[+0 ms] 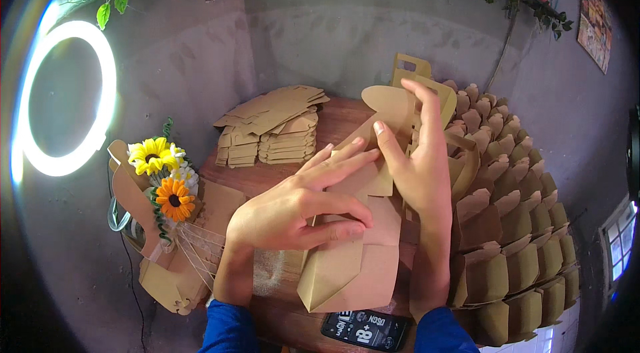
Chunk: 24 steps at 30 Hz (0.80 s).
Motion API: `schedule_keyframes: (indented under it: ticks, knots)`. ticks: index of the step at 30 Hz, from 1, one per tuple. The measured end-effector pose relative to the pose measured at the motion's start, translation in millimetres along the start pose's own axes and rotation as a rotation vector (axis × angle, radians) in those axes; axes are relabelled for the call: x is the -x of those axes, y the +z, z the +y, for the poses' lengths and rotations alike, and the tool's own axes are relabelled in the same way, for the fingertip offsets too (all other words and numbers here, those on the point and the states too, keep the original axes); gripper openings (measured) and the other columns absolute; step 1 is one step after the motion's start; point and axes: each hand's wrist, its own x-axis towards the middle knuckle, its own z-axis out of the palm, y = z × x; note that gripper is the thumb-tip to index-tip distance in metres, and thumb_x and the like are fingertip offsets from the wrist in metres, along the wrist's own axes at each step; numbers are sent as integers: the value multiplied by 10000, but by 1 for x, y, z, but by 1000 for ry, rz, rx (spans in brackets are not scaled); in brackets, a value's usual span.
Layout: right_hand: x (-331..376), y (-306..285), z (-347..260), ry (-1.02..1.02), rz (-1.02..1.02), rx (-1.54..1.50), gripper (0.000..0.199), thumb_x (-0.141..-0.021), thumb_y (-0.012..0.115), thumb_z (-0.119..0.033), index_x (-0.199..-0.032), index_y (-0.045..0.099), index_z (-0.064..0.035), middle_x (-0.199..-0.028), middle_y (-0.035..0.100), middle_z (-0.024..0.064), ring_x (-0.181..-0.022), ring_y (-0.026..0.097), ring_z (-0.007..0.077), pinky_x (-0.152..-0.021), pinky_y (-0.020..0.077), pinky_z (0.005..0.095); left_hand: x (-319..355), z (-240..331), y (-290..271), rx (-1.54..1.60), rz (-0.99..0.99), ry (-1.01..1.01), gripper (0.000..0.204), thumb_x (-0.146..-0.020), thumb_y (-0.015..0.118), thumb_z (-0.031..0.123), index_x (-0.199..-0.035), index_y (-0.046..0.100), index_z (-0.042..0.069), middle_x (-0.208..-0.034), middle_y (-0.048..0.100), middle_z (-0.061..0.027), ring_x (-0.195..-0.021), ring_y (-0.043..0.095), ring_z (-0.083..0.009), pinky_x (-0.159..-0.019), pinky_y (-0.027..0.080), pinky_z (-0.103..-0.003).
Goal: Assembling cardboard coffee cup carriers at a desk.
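Observation:
A partly folded brown cardboard box blank (377,233) lies on the wooden table in front of me, with a creased, angled panel at its near end. My left hand (303,203) rests across it, palm down, fingers stretched and thumb low on the card. At the far end a rounded flap (389,105) stands raised. Beside that flap is my right hand (423,160), its index finger pointing up and its thumb near the flap's lower part. The fingers are apart, and the palm's inner side is partly hidden.
Flat cardboard blanks (273,126) are stacked at the back. Rows of folded boxes (513,220) fill the right side. A phone (367,330) lies at the near edge. Artificial flowers (163,176) and more cardboard (170,283) sit left, near a lit ring lamp (107,80).

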Motion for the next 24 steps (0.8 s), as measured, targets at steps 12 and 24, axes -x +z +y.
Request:
schedule_keyframes:
  ticks: [12, 24]
  knots:
    - [-5, -8, -14, 73, -47, -311, 335, -911, 575, 48, -1235, 583, -38, -1163, 647, 72, -983, 608, 136, -878, 482, 288, -4, -33, 7, -150, 329, -126, 153, -809, 771, 148, -758, 708, 18, -1269, 604, -137, -1180, 594, -303, -961, 485, -392]
    - [-10, 3, 10, 114, 238, -376, 326, -925, 551, 53, -1243, 551, -17, -1212, 596, 93, -1086, 579, 170, -925, 467, 302, 14, -25, -22, -95, 151, -182, 591, -736, 843, 268, -1233, 616, 43, -1406, 518, -209, -1306, 526, -343, -1083, 401, -418]
